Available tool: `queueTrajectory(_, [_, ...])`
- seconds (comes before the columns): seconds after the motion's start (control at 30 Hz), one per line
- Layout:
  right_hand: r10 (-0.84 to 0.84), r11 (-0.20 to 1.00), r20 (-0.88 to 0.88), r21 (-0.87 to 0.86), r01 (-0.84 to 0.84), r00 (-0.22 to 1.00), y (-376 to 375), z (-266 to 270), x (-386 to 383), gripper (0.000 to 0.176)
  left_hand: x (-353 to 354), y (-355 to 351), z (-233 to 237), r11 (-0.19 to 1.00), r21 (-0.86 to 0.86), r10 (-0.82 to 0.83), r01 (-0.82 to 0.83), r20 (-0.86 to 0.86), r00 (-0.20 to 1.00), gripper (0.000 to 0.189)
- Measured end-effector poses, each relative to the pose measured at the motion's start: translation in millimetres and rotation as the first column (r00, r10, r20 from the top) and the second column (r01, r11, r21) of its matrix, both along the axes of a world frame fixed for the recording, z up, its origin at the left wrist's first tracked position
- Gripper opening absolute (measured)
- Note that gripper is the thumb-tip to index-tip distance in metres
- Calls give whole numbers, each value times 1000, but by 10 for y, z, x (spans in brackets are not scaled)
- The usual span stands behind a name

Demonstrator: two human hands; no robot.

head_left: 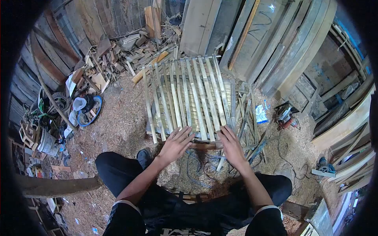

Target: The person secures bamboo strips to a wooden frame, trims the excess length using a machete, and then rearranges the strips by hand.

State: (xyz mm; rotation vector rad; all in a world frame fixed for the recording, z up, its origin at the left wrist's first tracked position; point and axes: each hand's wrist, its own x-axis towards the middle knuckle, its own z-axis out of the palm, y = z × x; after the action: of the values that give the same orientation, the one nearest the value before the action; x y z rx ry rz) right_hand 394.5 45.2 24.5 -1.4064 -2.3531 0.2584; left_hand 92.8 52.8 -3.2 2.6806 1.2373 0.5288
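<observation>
A panel of several long bamboo slats (188,96) lies flat on the sawdust floor in front of me, resting on a wooden crosspiece (202,146) at its near end. My left hand (176,144) lies palm down with spread fingers on the near ends of the middle slats. My right hand (231,146) rests flat on the near ends of the right slats. Neither hand grips anything. My knees in black trousers frame the bottom of the view.
Loose bamboo strips (246,118) lie right of the panel. Wooden planks (271,43) lean against the far wall. A power tool (286,116) and cable sit at right, scrap wood (118,55) and a blue ring (89,112) at left. A log (59,185) lies near left.
</observation>
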Motion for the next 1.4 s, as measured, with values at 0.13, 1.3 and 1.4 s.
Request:
queueTrajectory(0.13, [-6,1000,-59,-5,6,998,7,15,-16,38,6,-1,-10,1000,-27,6,-5,19,1000,48])
queueTrajectory(1.3, [120,991,43,51,-122,992,-20,-31,-320,39,-24,-101,6,998,-60,2,-7,-76,997,60])
queueTrajectory(1.4, [113,993,47,35,-114,993,-54,-19,-320,40,-30,-103,-1,999,15,32,-31,-49,998,61])
